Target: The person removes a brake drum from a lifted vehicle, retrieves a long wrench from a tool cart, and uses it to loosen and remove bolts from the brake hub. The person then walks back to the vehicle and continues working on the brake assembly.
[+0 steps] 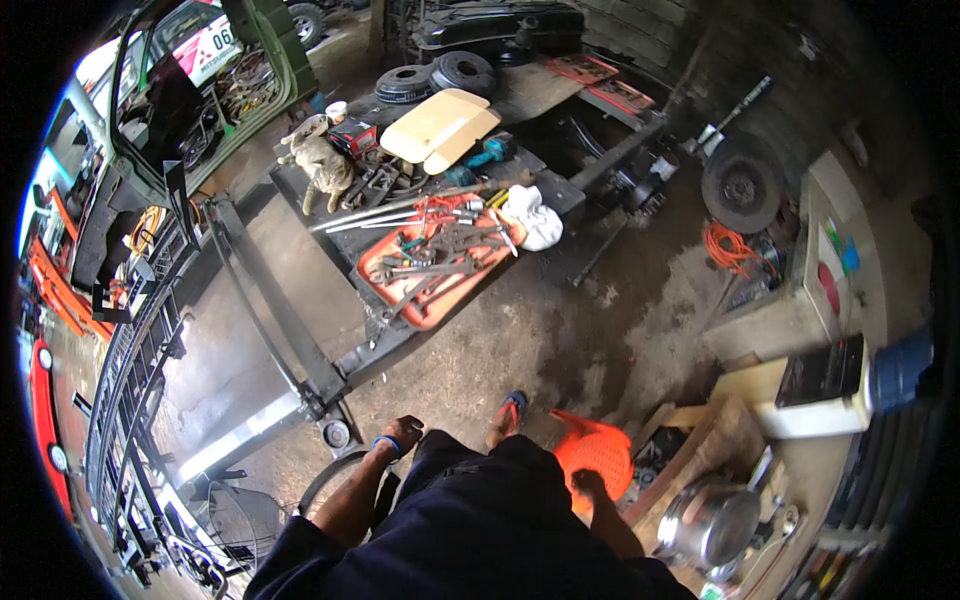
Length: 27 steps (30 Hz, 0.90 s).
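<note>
My left hand point(404, 432), with a blue band at its wrist, hangs at my left side beside a dark metal frame. Its fingers look loose, and I see nothing in it. My right hand point(590, 484) is low on my right, in front of an orange plastic chair point(600, 450); whether it touches the chair I cannot tell, and its fingers are too dark to read. Ahead, an orange tray point(440, 312) full of wrenches point(440, 268) rests on the vehicle frame. A white cloth point(535, 218) lies at the tray's right end.
A metal chassis rail point(270, 300) runs along my left. On the platform ahead are a tan cardboard piece point(440, 130), a teal power tool point(490, 152), a cat-like figure point(322, 165) and brake drums point(463, 74). A wheel point(742, 188), orange cable point(727, 250) and metal pot point(712, 522) stand right.
</note>
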Available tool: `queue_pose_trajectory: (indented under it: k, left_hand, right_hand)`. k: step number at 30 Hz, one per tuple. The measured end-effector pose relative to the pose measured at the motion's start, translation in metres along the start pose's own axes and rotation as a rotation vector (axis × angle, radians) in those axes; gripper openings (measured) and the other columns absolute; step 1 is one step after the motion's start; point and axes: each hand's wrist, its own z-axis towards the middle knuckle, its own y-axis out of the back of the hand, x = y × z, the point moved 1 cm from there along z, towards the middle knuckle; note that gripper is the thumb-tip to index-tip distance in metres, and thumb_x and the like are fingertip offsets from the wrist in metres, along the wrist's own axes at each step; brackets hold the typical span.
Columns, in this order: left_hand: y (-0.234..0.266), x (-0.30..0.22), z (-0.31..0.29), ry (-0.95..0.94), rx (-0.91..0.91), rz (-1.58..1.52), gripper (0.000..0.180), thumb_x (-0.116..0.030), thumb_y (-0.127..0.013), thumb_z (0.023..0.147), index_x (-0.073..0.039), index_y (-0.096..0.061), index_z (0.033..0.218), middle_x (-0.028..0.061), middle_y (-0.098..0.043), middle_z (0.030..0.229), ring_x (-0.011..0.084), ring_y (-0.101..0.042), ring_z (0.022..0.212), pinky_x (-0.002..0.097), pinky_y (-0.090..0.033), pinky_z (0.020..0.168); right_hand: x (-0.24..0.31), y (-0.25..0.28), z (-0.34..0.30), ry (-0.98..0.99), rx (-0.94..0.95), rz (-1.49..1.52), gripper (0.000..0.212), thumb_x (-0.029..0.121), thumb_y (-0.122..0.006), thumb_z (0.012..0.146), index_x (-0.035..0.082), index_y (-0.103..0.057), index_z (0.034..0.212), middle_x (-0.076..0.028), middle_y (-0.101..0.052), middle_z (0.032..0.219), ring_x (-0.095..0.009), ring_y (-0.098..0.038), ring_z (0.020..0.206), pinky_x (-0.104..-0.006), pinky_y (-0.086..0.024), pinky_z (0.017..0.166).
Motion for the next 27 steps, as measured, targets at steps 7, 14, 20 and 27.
queue_pose_trajectory:
  k: [7, 14, 20, 27]
  left_hand:
    - [0.038, -0.06, 0.064, 0.095, -0.153, -0.314, 0.031, -0.02, -0.061, 0.087, -0.004, -0.068, 0.112, 0.0167, -0.074, 0.095, 0.0293, -0.071, 0.094, 0.0368, -0.055, 0.084]
    - [0.091, -0.155, 0.123, -0.228, -0.224, -0.348, 0.022, -0.01, -0.061, 0.094, 0.0, -0.064, 0.114, 0.0098, -0.071, 0.093, 0.0188, -0.069, 0.086, 0.0313, -0.055, 0.078]
    - [0.16, -0.225, 0.182, -0.129, -0.381, -0.674, 0.024, -0.012, -0.06, 0.097, 0.002, -0.061, 0.116, 0.0051, -0.068, 0.089, 0.0135, -0.067, 0.082, 0.0288, -0.054, 0.068]
    - [0.247, -0.264, 0.366, -0.128, -0.711, -0.558, 0.042, -0.019, -0.067, 0.093, 0.004, -0.056, 0.127, 0.0144, -0.067, 0.115, 0.021, -0.067, 0.097, 0.0314, -0.055, 0.079]
  right_hand:
    - [0.092, 0.401, 0.264, 0.234, -0.591, 0.379, 0.028, 0.026, -0.061, 0.095, -0.002, -0.063, 0.092, -0.022, -0.064, 0.085, -0.039, -0.064, 0.082, -0.0417, -0.049, 0.071]
    - [0.26, 0.557, 0.415, 0.556, -0.555, 0.109, 0.013, 0.015, -0.066, 0.087, 0.005, -0.068, 0.097, -0.017, -0.067, 0.089, -0.037, -0.064, 0.093, -0.0449, -0.05, 0.082]
    - [0.3, 0.553, 0.5, 0.467, -0.25, -0.183, 0.041, 0.001, -0.062, 0.08, 0.011, -0.065, 0.12, -0.017, -0.055, 0.122, -0.036, -0.056, 0.116, -0.0443, -0.047, 0.098]
    - [0.302, 0.545, 0.542, 0.672, -0.216, -0.267, 0.046, 0.013, -0.07, 0.078, 0.009, -0.062, 0.124, -0.015, -0.052, 0.12, -0.038, -0.051, 0.114, -0.0519, -0.043, 0.098]
